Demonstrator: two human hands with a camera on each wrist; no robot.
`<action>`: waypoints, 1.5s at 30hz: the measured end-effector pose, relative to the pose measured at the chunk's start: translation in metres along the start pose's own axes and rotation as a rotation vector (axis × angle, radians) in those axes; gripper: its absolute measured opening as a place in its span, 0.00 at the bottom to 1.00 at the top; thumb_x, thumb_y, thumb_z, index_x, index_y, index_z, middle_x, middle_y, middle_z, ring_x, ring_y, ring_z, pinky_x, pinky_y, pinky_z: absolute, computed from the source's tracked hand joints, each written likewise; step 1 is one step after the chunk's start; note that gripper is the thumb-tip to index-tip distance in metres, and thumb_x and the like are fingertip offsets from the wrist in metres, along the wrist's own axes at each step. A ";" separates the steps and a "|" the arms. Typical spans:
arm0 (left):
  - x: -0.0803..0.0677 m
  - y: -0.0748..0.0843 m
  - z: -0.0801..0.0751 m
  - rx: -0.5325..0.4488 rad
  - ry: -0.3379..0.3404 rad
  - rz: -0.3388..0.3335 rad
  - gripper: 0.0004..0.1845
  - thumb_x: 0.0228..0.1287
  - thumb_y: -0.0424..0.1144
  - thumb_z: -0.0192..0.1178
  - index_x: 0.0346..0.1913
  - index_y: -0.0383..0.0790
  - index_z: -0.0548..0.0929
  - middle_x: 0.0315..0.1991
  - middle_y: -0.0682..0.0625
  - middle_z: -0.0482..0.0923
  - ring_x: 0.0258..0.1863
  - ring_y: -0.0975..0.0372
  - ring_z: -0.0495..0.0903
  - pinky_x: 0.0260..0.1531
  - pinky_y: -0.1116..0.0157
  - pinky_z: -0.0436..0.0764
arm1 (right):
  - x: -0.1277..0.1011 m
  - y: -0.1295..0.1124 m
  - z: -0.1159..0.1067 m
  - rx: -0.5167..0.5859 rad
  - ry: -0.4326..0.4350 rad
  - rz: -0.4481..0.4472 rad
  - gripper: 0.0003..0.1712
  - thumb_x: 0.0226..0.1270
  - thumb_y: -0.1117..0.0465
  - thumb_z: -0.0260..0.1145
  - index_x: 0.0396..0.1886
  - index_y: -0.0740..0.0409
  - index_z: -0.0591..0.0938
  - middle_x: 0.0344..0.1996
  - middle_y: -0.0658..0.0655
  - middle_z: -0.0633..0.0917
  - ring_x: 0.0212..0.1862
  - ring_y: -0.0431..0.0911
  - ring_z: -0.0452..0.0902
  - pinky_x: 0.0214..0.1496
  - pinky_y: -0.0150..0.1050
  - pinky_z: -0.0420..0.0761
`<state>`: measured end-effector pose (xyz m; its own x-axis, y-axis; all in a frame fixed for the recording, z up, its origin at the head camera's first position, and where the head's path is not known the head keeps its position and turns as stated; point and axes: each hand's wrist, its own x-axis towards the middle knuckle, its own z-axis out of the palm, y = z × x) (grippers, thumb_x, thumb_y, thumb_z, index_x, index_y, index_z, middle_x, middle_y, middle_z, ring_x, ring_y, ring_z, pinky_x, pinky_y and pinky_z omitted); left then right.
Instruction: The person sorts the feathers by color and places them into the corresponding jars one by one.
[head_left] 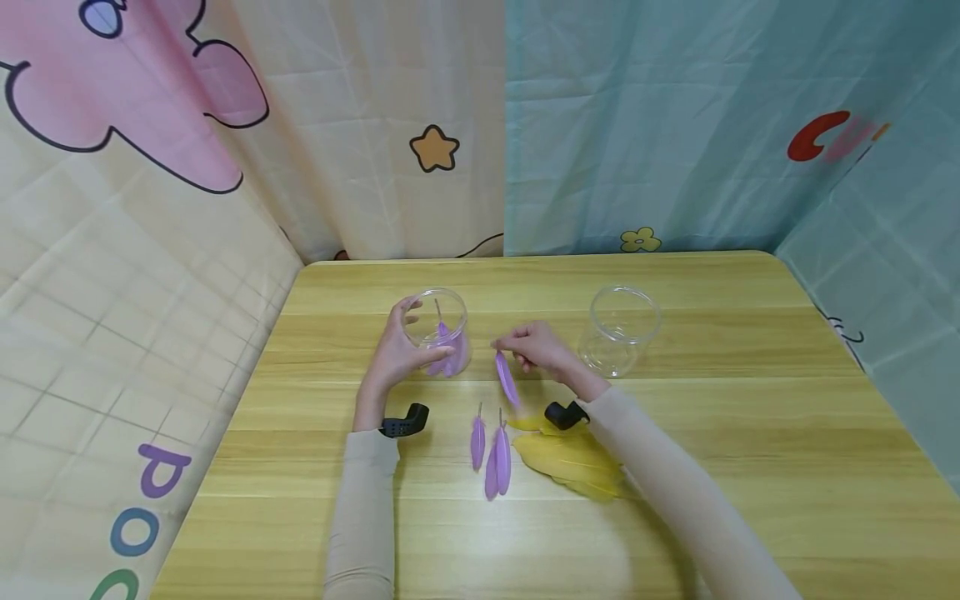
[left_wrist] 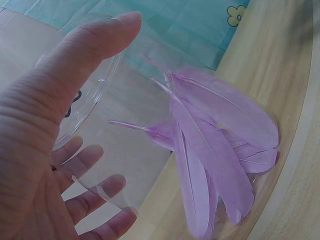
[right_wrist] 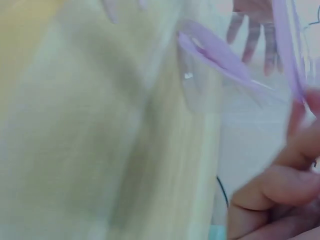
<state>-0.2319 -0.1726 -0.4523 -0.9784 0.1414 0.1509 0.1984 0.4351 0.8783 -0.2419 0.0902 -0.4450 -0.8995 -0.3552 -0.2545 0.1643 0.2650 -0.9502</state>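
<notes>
While the left hand (head_left: 392, 354) holds the jar (head_left: 466, 352) in a curved grip, the right hand (head_left: 542, 346) pinches one end of a feather (head_left: 507, 380) just right of the jar; a steady jar and light pinch should keep the feather unbent.

Person wears long, plain light-beige sleeves. Left sleeve (head_left: 366, 508) stops at the wrist, soft crosswise creases toward the elbow end. Right sleeve (head_left: 682, 492) matches in colour, looks smoother. Left wrist unit (head_left: 408, 422): black, elbow-shaped, rounded head, row of small dots on its base, too small to identify. Right wrist unit (head_left: 564, 415): also black, rounded head, base partly hidden. Left hand (head_left: 397, 348) and right hand (head_left: 542, 346) bare.
</notes>
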 end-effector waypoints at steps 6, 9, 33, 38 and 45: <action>0.000 0.000 -0.001 0.020 0.002 -0.024 0.58 0.38 0.52 0.78 0.72 0.48 0.53 0.67 0.52 0.57 0.65 0.51 0.59 0.50 0.48 0.73 | 0.004 -0.027 0.004 0.177 0.191 -0.195 0.15 0.63 0.54 0.68 0.35 0.64 0.84 0.10 0.50 0.69 0.14 0.40 0.60 0.18 0.33 0.64; -0.001 0.000 -0.001 0.017 0.004 -0.026 0.59 0.38 0.53 0.79 0.71 0.48 0.53 0.67 0.52 0.57 0.65 0.52 0.60 0.49 0.49 0.74 | 0.006 -0.042 0.009 0.255 0.261 -0.271 0.15 0.62 0.52 0.69 0.35 0.62 0.84 0.10 0.50 0.69 0.13 0.39 0.61 0.17 0.32 0.65; 0.002 -0.001 0.001 0.010 0.007 -0.014 0.58 0.38 0.51 0.79 0.71 0.46 0.53 0.67 0.49 0.58 0.64 0.50 0.60 0.49 0.50 0.74 | 0.031 -0.041 0.055 0.296 0.342 -0.398 0.15 0.64 0.54 0.67 0.42 0.61 0.83 0.13 0.57 0.74 0.09 0.39 0.61 0.12 0.29 0.62; 0.002 0.000 0.001 0.009 0.007 -0.014 0.59 0.38 0.50 0.79 0.71 0.45 0.53 0.67 0.50 0.58 0.65 0.49 0.60 0.51 0.47 0.72 | 0.026 -0.028 0.045 0.284 0.320 -0.352 0.14 0.64 0.55 0.67 0.41 0.62 0.83 0.13 0.55 0.73 0.10 0.39 0.61 0.13 0.30 0.63; 0.003 0.000 0.001 0.008 0.007 -0.022 0.59 0.38 0.51 0.79 0.71 0.46 0.53 0.67 0.52 0.58 0.65 0.50 0.60 0.50 0.49 0.73 | 0.016 -0.008 0.025 0.027 0.083 -0.161 0.18 0.64 0.54 0.67 0.40 0.67 0.83 0.14 0.55 0.74 0.14 0.41 0.63 0.17 0.34 0.64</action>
<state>-0.2349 -0.1716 -0.4522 -0.9828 0.1260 0.1350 0.1777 0.4453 0.8776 -0.2475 0.0597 -0.4462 -0.9450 -0.3160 -0.0842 0.0252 0.1863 -0.9822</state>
